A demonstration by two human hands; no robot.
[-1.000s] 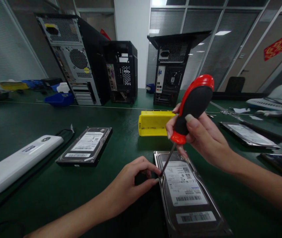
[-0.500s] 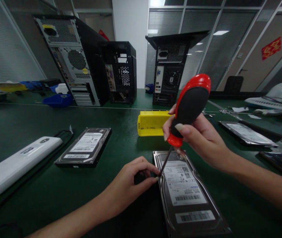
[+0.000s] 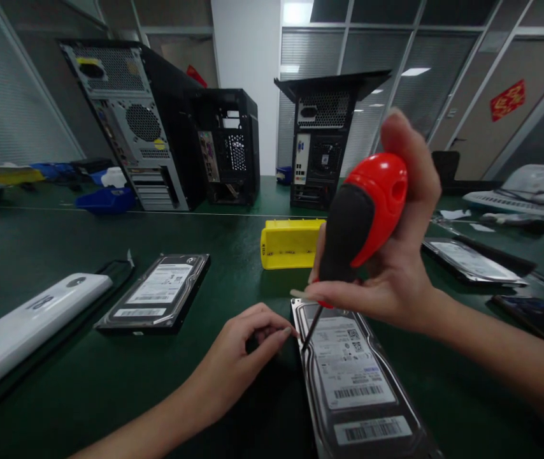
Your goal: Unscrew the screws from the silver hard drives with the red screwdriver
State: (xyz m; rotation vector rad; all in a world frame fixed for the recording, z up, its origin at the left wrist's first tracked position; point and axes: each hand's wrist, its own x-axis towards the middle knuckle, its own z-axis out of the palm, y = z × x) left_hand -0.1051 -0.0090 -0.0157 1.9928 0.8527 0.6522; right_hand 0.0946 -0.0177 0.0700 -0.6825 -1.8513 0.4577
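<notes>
A hard drive with white labels lies flat before me. My right hand grips a red and black screwdriver by its handle, its thumb low on the handle and one finger raised behind the top. The tilted shaft runs down to the drive's left edge, where its tip meets the metal cover. Beside that edge rests my left hand, fingers curled and thumb close to the index finger. The index fingertip is at the drive's edge near the screwdriver tip. Whether anything small is between those fingers is hidden.
A yellow bin stands behind the drive. Another hard drive and a long white device lie left; one more drive lies right. Computer cases stand at the back, near a blue bin.
My right hand has shifted its grip, turning the screwdriver handle and raising a finger behind it. My left fingers have drawn slightly back from the screwdriver tip. The view has shifted a little.
</notes>
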